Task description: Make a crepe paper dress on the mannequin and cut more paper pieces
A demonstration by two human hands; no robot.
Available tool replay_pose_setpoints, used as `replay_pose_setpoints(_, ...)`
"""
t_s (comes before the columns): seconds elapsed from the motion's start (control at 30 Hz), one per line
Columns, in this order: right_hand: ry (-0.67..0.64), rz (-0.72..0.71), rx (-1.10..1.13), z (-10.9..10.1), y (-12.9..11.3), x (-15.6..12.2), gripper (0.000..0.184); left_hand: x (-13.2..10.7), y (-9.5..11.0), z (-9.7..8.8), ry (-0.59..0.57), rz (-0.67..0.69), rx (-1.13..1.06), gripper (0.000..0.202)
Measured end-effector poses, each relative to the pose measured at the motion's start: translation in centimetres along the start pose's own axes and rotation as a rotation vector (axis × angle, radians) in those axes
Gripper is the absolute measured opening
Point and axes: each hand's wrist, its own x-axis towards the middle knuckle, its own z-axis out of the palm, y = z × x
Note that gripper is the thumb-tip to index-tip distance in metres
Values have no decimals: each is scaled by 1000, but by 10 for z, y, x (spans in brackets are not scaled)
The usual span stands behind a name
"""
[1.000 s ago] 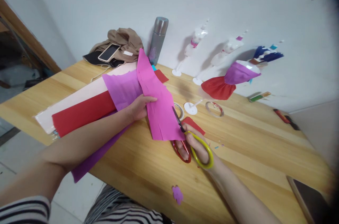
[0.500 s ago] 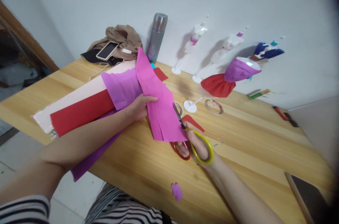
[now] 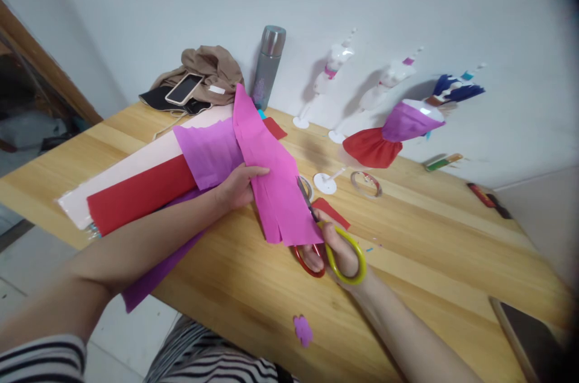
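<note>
My left hand is closed on a sheet of bright pink crepe paper, holding it up off the wooden table. My right hand grips scissors with one red and one yellow-green handle loop. Their blades point up into the paper's right edge. The paper's lower edge shows a few slits. A lilac crepe sheet lies beneath the pink one.
Red and pale pink paper rolls lie at the left. At the back stand a steel flask, a phone on cloth, white doll stands and a dressed doll. Tape rings and a small purple flower cutout lie on the table.
The pink paper has shifted slightly lower against the scissors and another slit shows in its lower edge. Both hands stay in nearly the same places.
</note>
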Motion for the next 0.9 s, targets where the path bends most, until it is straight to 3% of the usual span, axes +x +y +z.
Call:
replay_pose_setpoints(0.7, 26, -33, -143, 3, -4, 0, 45, -1, 1, -3, 47, -52, -41, 32)
replay_pose_setpoints(0.9, 40, -10, -143, 1, -1, -2, 42, 1, 2, -7, 165, -21, -146, 39)
